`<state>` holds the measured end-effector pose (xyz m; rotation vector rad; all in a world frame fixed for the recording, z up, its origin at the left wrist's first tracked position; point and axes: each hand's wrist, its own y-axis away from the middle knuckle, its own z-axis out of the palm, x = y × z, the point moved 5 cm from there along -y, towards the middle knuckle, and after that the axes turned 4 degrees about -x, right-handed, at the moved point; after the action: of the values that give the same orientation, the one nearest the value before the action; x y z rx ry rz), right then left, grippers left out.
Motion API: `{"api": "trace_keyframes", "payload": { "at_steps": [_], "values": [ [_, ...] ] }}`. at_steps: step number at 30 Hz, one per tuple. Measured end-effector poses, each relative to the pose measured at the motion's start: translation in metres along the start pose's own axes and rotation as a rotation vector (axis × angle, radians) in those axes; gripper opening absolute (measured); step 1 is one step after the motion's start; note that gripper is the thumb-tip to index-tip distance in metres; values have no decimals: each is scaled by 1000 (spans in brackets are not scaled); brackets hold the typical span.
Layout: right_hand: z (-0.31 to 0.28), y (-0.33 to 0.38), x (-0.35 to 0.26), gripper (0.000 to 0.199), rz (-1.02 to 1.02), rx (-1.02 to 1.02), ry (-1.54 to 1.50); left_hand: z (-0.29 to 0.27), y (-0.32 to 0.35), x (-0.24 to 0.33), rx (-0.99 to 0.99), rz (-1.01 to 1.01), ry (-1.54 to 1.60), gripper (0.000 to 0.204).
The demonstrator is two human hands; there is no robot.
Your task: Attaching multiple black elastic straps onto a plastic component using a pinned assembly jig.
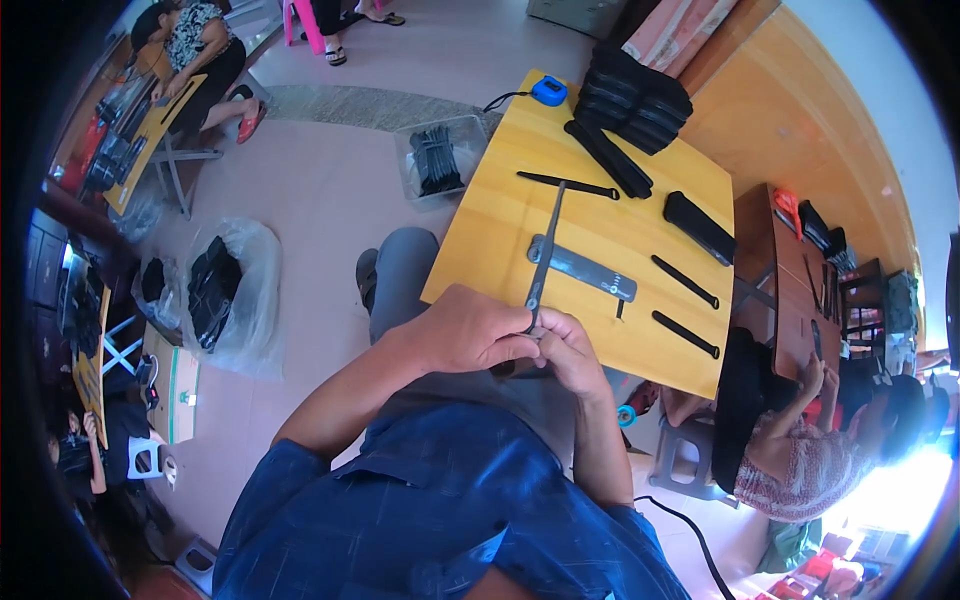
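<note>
Pinching strap (541, 280) | left hand (462, 330), right hand (570, 352) apparently | beside table edge (665, 378)

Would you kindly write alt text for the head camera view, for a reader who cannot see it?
A person's left hand and right hand meet at one end of a thin dark strap, at a yellow table. On the table lie black straps, a grey strip, a blue tape measure and a black stack; other people sit on both sides.
</note>
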<state>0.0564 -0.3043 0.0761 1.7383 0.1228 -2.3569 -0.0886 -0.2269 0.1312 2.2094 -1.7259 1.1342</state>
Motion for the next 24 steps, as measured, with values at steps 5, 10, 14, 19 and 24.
{"api": "trace_keyframes", "payload": {
  "at_steps": [5, 10, 14, 19, 24],
  "values": [
    [7, 4, 4, 23, -27, -4, -136, -4, 1, 14, -54, -34, 94, 23],
    [25, 4, 0, 36, -56, 91, -139, -5, 2, 15, 13, -52, 373, 18],
    [30, 3, -7, 41, -108, 84, -50, -7, 4, 19, 35, -66, 353, 19],
    [32, 6, -16, 34, -191, 160, 256, -9, 8, 23, 88, -102, 436, 24],
    [39, 8, -16, 36, -205, 11, 44, 9, 24, 3, -77, -232, 1039, 26]
  ]
}}
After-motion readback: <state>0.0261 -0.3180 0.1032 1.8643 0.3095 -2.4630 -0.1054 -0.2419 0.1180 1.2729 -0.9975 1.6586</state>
